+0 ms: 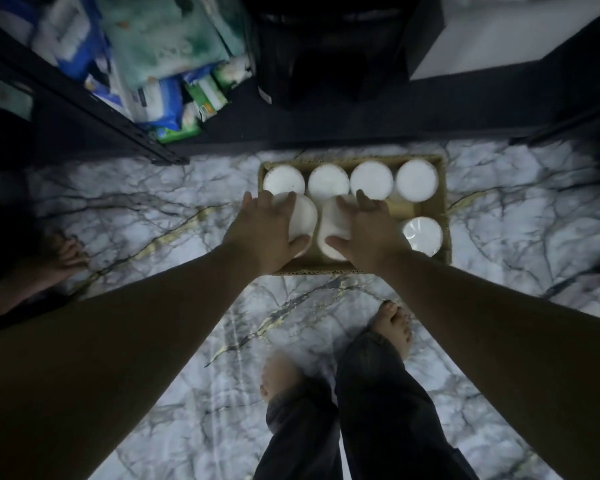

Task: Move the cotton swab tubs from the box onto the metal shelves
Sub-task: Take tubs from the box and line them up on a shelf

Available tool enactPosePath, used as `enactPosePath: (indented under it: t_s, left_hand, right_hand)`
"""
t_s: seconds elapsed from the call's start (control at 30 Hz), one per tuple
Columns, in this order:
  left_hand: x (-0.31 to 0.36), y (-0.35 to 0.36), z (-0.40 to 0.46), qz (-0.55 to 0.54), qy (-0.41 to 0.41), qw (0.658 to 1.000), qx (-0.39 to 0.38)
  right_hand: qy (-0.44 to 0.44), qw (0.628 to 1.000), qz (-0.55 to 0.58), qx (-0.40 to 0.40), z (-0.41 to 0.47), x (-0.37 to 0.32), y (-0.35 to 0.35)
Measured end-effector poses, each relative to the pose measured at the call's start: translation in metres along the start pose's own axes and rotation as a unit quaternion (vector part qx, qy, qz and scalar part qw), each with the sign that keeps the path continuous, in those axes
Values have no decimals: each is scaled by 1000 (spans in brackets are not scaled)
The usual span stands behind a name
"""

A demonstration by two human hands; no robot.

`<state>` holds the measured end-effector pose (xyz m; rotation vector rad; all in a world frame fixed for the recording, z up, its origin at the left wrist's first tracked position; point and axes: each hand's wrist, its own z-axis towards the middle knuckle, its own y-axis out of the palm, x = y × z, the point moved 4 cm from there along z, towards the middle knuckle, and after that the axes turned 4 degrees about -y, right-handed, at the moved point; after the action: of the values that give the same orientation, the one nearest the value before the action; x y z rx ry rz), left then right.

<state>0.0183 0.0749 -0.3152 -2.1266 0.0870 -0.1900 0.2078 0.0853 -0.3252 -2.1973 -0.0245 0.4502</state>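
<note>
A: On a marble-patterned floor [153, 216], bare feet and dark trousers [371, 410] stand nearest the camera. Past them, both arms reach down into a cardboard box [445, 216].

B: What do the hands hold?

A: The left hand [267, 233] curls over one white-lidded tub [307, 216], thumb at its near edge. The right hand [367, 233] grips the neighbouring tub [329, 233] the same way.

B: And the other tubs?

A: Four sit in a row [371, 180] along the box's far side; a fifth [422, 235] stands at the near right corner.

B: Beyond that?

A: The dark metal shelves [94, 109], with blue and green packets [173, 91] stacked on the left.
</note>
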Motion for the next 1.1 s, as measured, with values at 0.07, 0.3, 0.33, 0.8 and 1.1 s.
enactPosePath:
  t_s: [0.07, 0.3, 0.33, 0.8, 1.1]
  left_hand:
    - [6, -30, -21, -51, -12, 999, 8]
    - [30, -125, -103, -128, -22, 991, 30]
    - [33, -138, -115, -133, -24, 990, 34]
    - [67, -291, -286, -316, -21, 926, 206]
    - [116, -398, -365, -410, -3, 878, 248]
  right_hand:
    - [1, 1000, 14, 9, -23, -9, -27]
    - [-1, 998, 44, 49, -111, -45, -117]
    - [0, 997, 51, 60, -124, -49, -130]
    - [-30, 941, 195, 276, -305, -100, -275]
    - [-80, 890, 231, 384, -412, -123, -362]
